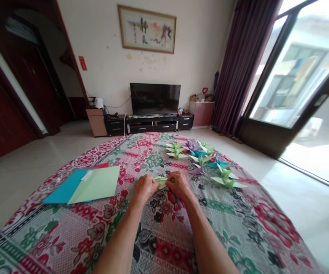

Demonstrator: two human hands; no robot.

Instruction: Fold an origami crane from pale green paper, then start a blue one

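Observation:
A small piece of folded light green paper [161, 182] lies between my two hands, over the middle of the tablecloth. My left hand [146, 186] grips its left end, fingers bent and closed. At the opposite end, my right hand [178, 184] pinches the paper between thumb and fingers. Both hands hide part of the paper, so its full shape cannot be made out. To the right stand several folded paper cranes in green, purple and blue, such as a green crane [227, 180] and a purple crane [200, 168].
Left of my hands lie flat sheets: light green paper [98, 185] over blue paper [63, 187], with a red edge behind. A flowered tablecloth [167, 243] covers the round table. Beyond it, a television [155, 99] stands on a low black cabinet [153, 124]. A glass door [293, 76] is at right.

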